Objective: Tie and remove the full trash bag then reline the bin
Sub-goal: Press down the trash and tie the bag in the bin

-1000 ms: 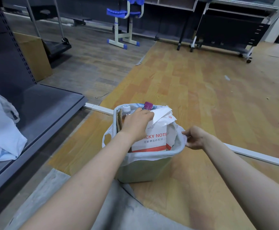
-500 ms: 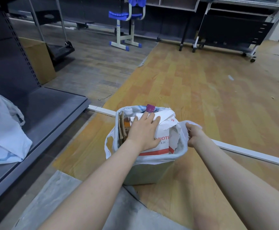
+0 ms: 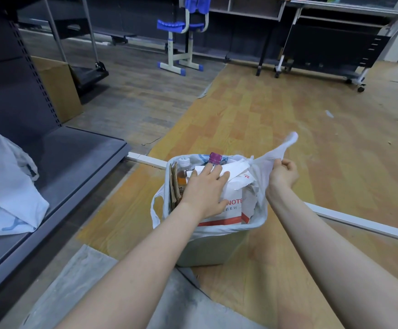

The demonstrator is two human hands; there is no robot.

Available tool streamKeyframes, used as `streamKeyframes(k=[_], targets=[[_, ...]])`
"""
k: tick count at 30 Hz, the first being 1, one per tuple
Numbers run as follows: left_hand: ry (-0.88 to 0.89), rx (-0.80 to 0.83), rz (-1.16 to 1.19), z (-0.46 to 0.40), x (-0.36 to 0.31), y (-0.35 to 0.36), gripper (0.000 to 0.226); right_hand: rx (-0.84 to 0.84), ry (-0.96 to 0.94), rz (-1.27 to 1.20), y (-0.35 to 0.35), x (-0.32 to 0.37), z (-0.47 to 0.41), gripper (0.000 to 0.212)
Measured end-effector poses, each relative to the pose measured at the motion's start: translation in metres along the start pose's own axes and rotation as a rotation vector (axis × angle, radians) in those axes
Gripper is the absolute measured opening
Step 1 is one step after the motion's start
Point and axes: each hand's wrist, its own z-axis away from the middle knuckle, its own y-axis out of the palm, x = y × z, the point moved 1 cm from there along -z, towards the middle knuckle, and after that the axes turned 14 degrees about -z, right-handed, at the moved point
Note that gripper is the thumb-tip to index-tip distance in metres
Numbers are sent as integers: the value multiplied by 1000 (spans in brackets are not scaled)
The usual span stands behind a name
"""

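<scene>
1. Nearest, the bin (image 3: 213,249) stood on the wooden floor (image 3: 288,119), its trash bag (image 3: 259,186) full.
2. Above the bin, the left hand (image 3: 206,186) pressed flat, fingers spread, on a white sticky-note box (image 3: 233,205).
3. At the bin's right rim, the right hand (image 3: 283,173) pinched the bag's lifted handle.
4. Beyond the bin stood a blue chair (image 3: 181,29).

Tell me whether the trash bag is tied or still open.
Open. The bag mouth gapes around the trash; only its right handle is lifted, pinched in the right hand, while the left hand presses the trash.
</scene>
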Motion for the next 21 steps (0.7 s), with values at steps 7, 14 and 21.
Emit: streamKeyframes(k=[7, 14, 21], targets=[[-15, 8, -24, 0, 4, 5, 69, 213, -299, 155, 6, 3, 23, 29], [-7, -21, 2, -8, 3, 7, 67, 304, -120, 505, 4, 4, 7, 26], [-14, -17, -37, -13, -2, 11, 68, 412, 231, 825, -12, 5, 15, 41]])
